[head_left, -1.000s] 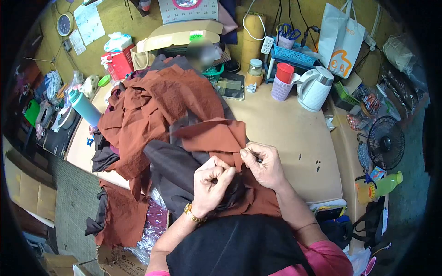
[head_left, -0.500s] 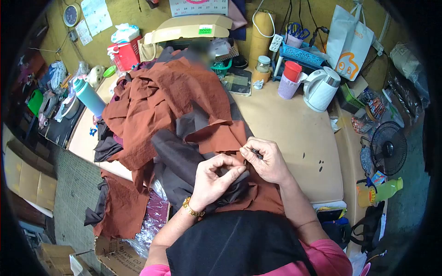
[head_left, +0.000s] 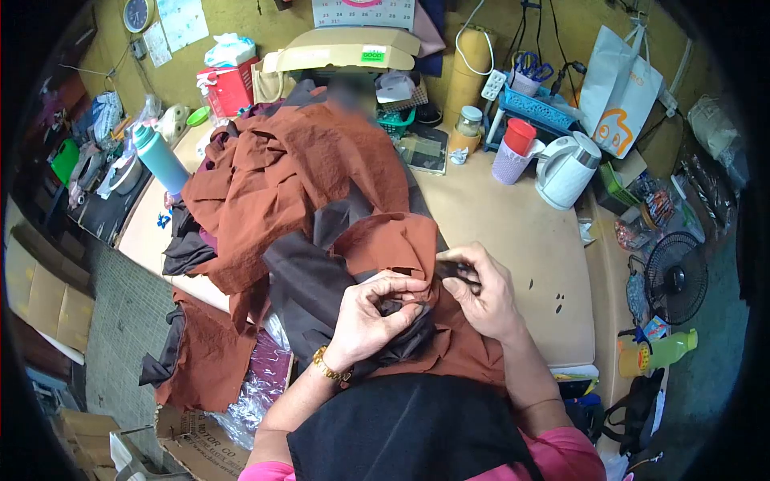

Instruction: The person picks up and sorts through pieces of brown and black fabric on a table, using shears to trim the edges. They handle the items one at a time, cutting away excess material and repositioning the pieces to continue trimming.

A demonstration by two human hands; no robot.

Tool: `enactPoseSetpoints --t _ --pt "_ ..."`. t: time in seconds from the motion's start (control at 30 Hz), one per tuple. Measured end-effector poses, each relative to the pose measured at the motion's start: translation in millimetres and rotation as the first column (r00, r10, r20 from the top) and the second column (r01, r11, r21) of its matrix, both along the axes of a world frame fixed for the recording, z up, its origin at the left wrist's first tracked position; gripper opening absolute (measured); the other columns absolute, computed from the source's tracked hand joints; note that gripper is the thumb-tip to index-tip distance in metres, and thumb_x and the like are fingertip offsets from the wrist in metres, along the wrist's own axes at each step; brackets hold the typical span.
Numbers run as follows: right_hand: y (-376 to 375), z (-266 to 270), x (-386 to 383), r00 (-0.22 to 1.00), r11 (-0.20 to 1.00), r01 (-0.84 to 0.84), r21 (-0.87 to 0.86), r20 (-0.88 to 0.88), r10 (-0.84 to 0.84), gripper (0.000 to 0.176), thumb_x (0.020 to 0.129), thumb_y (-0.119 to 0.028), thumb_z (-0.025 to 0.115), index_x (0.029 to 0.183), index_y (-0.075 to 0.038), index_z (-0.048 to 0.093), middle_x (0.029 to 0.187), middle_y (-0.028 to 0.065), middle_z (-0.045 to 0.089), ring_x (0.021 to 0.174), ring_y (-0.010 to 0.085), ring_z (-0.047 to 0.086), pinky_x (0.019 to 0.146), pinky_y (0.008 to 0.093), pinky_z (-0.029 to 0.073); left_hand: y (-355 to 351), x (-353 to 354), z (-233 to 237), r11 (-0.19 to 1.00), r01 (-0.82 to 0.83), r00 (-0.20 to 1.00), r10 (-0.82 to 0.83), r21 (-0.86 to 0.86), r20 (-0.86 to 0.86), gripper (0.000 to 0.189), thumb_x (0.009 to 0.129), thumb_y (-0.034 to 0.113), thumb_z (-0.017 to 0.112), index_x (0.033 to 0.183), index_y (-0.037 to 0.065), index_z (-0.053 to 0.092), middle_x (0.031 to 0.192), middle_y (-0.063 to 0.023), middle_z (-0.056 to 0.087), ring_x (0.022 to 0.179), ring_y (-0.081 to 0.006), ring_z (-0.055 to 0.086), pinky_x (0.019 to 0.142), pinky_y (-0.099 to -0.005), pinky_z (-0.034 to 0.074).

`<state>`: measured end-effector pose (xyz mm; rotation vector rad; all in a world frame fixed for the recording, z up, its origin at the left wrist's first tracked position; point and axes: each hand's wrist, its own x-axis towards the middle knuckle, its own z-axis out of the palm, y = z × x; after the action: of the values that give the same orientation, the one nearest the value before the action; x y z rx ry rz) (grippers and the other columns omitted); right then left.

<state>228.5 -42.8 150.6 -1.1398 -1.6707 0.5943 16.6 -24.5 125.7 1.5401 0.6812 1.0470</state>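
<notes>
- Head view: a rust-brown, crinkled woven cloth (head_left: 293, 172) is heaped in loose folds on a tan, smooth-topped table (head_left: 513, 232), with charcoal-dark, thin fabric (head_left: 301, 276) bunched against it.
- An edge of the cloth is pinched between thumb and fingers of the left hand (head_left: 361, 317).
- A small, dark, blurred object (head_left: 468, 272) is held in the curled fingers of the right hand (head_left: 489, 297); whether cloth is also touched there cannot be told.
- The cloth is judged soft, limp and light at its edge, though drag from the heap may be felt; it is best held flat-pinched, near the edge.
</notes>
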Motion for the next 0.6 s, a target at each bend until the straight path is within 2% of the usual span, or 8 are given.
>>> enactPoseSetpoints --t 0.03,0.07,0.1,0.2,0.33,0.43,0.5,0.6 --pt "-2.0 4.2 5.3 0.97 0.988 -0.018 0.152 0.244 -0.019 0.034 0.082 -0.016 0.077 0.11 -0.005 0.06 0.099 0.0067 0.065 0.085 0.0215 0.067 0.068 0.0374 0.05 0.3 0.2 -1.0 1.0 -0.004 1.0 0.004 0.0 0.003 0.029 0.082 -0.005 0.069 0.111 -0.002 0.07 0.108 -0.0055 0.066 0.096 -0.0105 0.066 0.088 -0.0234 0.053" --pt "-3.2 7.2 7.5 0.881 0.954 -0.073 0.292 0.466 -0.076 0.035 0.079 -0.015 0.077 0.11 -0.007 0.062 0.1 0.0063 0.065 0.085 0.0233 0.067 0.069 0.0388 0.049 0.9 1.1 -2.4 1.0 -0.013 1.0 0.013 -0.006 0.021 0.031 0.081 -0.005 0.069 0.112 -0.001 0.069 0.106 -0.0047 0.066 0.095 -0.0096 0.065 0.087 -0.0231 0.053" --pt "-4.8 6.9 2.7 0.892 0.931 -0.037 0.363 0.432 -0.133 0.034 0.071 -0.016 0.081 0.102 -0.01 0.067 0.086 0.0048 0.065 0.07 0.0247 0.061 0.063 0.0361 0.042 1.3 2.0 -3.2 1.0 -0.02 0.999 0.021 -0.012 0.038 0.032 0.081 -0.005 0.07 0.113 -0.001 0.069 0.105 -0.0039 0.066 0.094 -0.0087 0.064 0.086 -0.0227 0.053" --pt "-9.0 6.7 3.3 0.823 0.888 -0.076 0.453 0.532 -0.201 0.032 0.069 -0.015 0.081 0.098 -0.012 0.068 0.083 0.0024 0.063 0.069 0.0212 0.06 0.063 0.0343 0.041 1.3 3.9 -1.9 0.999 -0.037 0.999 0.037 0.011 0.022 0.035 0.081 -0.005 0.069 0.115 0.0 0.068 0.103 -0.002 0.064 0.091 -0.0064 0.061 0.083 -0.0211 0.052" --pt "-8.6 4.8 4.0 0.787 0.858 -0.087 0.507 0.563 -0.253 0.031 0.069 -0.015 0.079 0.098 -0.017 0.07 0.085 -0.0019 0.059 0.072 0.0162 0.059 0.062 0.0334 0.037 -0.1 4.8 2.8 0.999 -0.034 0.999 0.034 0.0 -0.013 0.037 0.081 -0.005 0.07 0.117 0.001 0.068 0.102 -0.0005 0.062 0.089 -0.005 0.058 0.081 -0.0197 0.051" --pt "-6.2 4.1 3.2 0.788 0.854 -0.101 0.51 0.565 -0.244 0.031 0.068 -0.014 0.079 0.098 -0.017 0.07 0.084 -0.0023 0.058 0.071 0.0158 0.058 0.062 0.0332 0.037 -1.1 5.3 3.5 1.0 -0.019 1.0 0.019 -0.008 0.015 0.037 0.081 -0.004 0.07 0.117 0.0 0.067 0.102 -0.0002 0.061 0.088 -0.0042 0.058 0.08 -0.0191 0.05" --pt "-6.1 3.5 2.0 0.79 0.852 -0.109 0.512 0.564 -0.238 0.031 0.067 -0.014 0.081 0.096 -0.016 0.07 0.083 -0.0015 0.06 0.069 0.0164 0.058 0.061 0.0332 0.037 -1.5 5.5 2.5 0.998 -0.008 0.999 0.011 -0.059 0.048 0.038 0.078 -0.005 0.071 0.116 -0.003 0.066 0.103 -0.003 0.064 0.09 -0.0076 0.061 0.084 -0.0223 0.051" --pt "-6.6 3.0 1.1 0.792 0.845 -0.127 0.52 0.566 -0.229 0.031 0.066 -0.014 0.082 0.095 -0.015 0.071 0.081 -0.0013 0.062 0.066 0.0164 0.057 0.06 0.033 0.037 -1.5 4.8 6.2 0.999 -0.005 1.0 0.005 -0.033 0.0 0.038 0.079 -0.005 0.07 0.117 -0.003 0.066 0.102 -0.0022 0.063 0.09 -0.0069 0.06 0.083 -0.0216 0.05"
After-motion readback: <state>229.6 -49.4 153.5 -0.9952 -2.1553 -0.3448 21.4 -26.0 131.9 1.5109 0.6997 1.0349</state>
